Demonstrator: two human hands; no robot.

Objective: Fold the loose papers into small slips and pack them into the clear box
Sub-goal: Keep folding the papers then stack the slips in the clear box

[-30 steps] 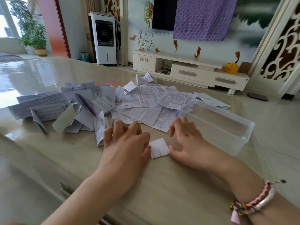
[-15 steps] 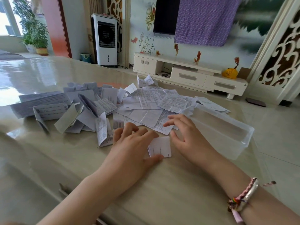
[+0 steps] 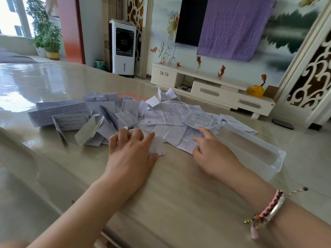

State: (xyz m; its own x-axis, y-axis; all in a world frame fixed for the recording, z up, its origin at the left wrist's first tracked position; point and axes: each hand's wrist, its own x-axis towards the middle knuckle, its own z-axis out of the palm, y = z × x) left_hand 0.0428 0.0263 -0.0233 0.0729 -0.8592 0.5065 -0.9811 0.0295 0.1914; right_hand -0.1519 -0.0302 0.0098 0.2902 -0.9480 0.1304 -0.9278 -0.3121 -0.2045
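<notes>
A heap of loose printed papers [image 3: 172, 115] lies across the glossy table [image 3: 179, 197], with folded ones [image 3: 86, 131] at its left side. My left hand [image 3: 130, 153] pinches a small white folded slip [image 3: 158, 146] at the heap's near edge. To the right of it, my right hand [image 3: 211, 151] closes its thumb and fingers on the near corner of a flat printed sheet [image 3: 188, 140]. The clear box [image 3: 263, 158] stands open just right of that hand, at the table's right edge, and looks empty.
The table's near edge runs under my forearms. Beyond the table are a white TV cabinet [image 3: 211, 90], a white air cooler [image 3: 123, 49] and a potted plant [image 3: 48, 38]. A bracelet [image 3: 268, 210] is on my right wrist.
My left hand has drawn the folded slip left and away from me, toward the heap. My right hand let go of the slip and moved forward onto a printed sheet beside the box.
</notes>
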